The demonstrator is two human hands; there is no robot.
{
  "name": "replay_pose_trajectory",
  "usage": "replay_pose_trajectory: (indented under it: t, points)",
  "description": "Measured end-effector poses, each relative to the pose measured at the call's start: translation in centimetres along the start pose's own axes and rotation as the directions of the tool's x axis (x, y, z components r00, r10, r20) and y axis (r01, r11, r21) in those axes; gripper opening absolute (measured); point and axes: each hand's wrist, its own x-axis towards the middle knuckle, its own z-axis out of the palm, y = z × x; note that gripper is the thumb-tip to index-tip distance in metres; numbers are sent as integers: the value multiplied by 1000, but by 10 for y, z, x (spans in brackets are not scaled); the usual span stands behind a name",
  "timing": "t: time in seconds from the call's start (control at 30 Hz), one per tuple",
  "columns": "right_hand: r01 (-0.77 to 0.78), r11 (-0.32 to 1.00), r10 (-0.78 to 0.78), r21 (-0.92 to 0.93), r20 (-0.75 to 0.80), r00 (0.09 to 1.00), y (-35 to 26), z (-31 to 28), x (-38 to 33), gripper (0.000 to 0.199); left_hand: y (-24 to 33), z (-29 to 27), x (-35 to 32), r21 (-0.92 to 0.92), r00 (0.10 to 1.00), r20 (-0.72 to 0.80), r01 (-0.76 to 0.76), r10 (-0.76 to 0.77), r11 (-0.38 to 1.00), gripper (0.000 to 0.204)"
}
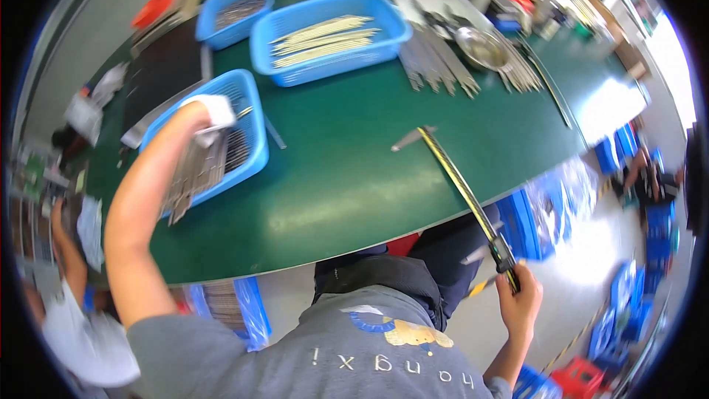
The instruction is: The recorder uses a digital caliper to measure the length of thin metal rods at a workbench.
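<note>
At lower right, the right hand point(521, 292) is clasping the end of a caliper point(459, 186); at left, the white-covered left hand point(213, 112) is resting at grey metal strips point(193, 170) in a blue basket point(257, 124), though whether it is pinching any cannot be told. Working well probably means keeping the caliper steady and separating strips cleanly. Slanting up toward centre, the caliper is showing yellow and black, its jaws standing widely apart.

there is free way over the middle of the smooth green desk point(325, 155). on its left stands a blue perforated plastic basket point(259, 144); on the far side, a wider blue plastic basket point(332, 72) and flat grey metal strips point(436, 59). at right, a long metal caliper point(459, 186) blocks the near edge.
</note>
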Motion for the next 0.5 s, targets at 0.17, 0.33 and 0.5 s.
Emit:
replay_pose_trajectory:
  t: [0.17,0.33,0.5]
  points:
    - [-80,997,80,3,2,997,-14,0,-10,25,-12,-12,-44,-767,998,67,39,20,640,15]
    - [-37,999,37,-14,-27,999,-5,15,-11,27,48,-19,-119,-541,758,-608,-614,238,575,10]
    - [-35,999,35,1,-79,996,10,11,-16,29,169,67,-147,638,-279,-470,-763,838,104,24]
